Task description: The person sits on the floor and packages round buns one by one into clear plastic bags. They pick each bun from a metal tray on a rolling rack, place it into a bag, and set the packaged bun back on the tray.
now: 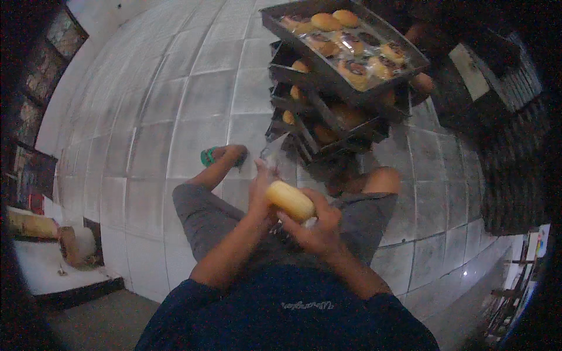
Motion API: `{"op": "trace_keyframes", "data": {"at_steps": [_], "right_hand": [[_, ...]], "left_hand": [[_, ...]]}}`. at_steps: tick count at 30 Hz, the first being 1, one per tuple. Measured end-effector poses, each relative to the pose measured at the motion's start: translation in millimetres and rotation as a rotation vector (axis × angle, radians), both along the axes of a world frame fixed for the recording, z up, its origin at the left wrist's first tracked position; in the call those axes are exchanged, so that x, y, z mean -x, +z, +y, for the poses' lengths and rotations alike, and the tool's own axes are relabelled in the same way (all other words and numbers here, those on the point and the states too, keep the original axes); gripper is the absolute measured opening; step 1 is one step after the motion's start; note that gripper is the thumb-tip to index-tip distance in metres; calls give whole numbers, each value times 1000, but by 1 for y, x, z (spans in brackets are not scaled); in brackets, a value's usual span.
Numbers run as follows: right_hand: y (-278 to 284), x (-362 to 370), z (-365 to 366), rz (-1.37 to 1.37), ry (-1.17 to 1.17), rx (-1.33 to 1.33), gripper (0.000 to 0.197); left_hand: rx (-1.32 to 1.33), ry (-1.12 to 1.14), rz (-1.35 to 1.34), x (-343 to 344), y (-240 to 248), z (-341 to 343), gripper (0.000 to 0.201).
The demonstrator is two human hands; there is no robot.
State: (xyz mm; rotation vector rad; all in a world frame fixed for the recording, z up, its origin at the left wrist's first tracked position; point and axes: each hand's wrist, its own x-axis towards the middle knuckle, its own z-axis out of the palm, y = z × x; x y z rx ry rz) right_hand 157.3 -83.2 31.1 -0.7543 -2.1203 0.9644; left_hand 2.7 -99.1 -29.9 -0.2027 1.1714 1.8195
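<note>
A long golden bread bun (291, 200) is held in front of my lap, between my two hands. My right hand (321, 225) is closed round its near right side, with the thumb below and the fingers behind it. My left hand (260, 192) is at the bun's left end, fingers closed on a clear plastic bag (275, 158) that sticks up beyond them. A small whitish patch shows by the right fingers under the bun; I cannot tell what it is. Ahead to the right, a dark metal tray (366, 93) carries several buns (326, 22), some in clear wrapping.
Under the top tray are more stacked trays (310, 155) with buns. My bent legs flank my hands, a green sandal (207, 157) on one foot. Pale tiles (199, 105) cover the floor. Dark stacked trays (515, 175) stand at right; a roll (78, 245) lies on a ledge at left.
</note>
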Motion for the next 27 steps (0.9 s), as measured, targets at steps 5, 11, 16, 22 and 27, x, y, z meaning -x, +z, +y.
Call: {"op": "trace_keyframes", "data": {"at_steps": [5,11,16,22,27], "right_hand": [[10,-2,22,702,-174,809,46],[-15,-28,12,568,-179,513,38],[-14,-49,2,242,-198,453,54],[3,-61,2,790,296,1305,59],[-6,-39,-7,191,143,372,63]], "left_hand": [[-157,-125,455,-19,25,-14,53],[-214,-155,336,-49,44,-22,53],[-256,-296,385,-59,58,-43,52],[-201,-564,608,-46,45,-55,72],[-187,-190,307,-63,16,-61,79]]}}
